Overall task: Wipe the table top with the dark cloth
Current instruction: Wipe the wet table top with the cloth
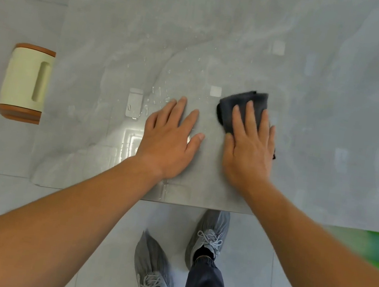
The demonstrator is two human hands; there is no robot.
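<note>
Cloth: dark cloth (pixel 243 108), bunched, lying on the tabletop (pixel 261 31) near the front edge, a little right of centre.
Right hand: right hand (pixel 249 149) lies flat on the cloth's near half, fingers spread and extended, palm pressing down; it pins the cloth rather than clutching it.
Left hand: left hand (pixel 172 138) is open and empty, palm flat on the bare tabletop just beside the right hand, at its 9 o'clock; it appears to act as a brace.
Cloth from hand: the uncovered part of the cloth sticks out at 11 to 12 o'clock from the right fingertips; its long axis runs roughly 10 to 4 o'clock.
Wet patch: droplets (pixel 157 89) and a wet sheen lie at 10 o'clock from the cloth, beyond the left fingertips and on toward the left edge.
Key relation: the water lies leftward of the cloth, with the left hand between; my guess is the next stroke must sweep toward 9 to 10 o'clock, and the left hand may need to lift clear.
Nearer hand: the right one already holds the cloth down, so it is the wiping hand.
Stool: a cream and brown stool (pixel 24 81) stands on the floor off the tabletop's left edge, well apart.
Progress: seemingly partway, since water is plainly left.
</note>
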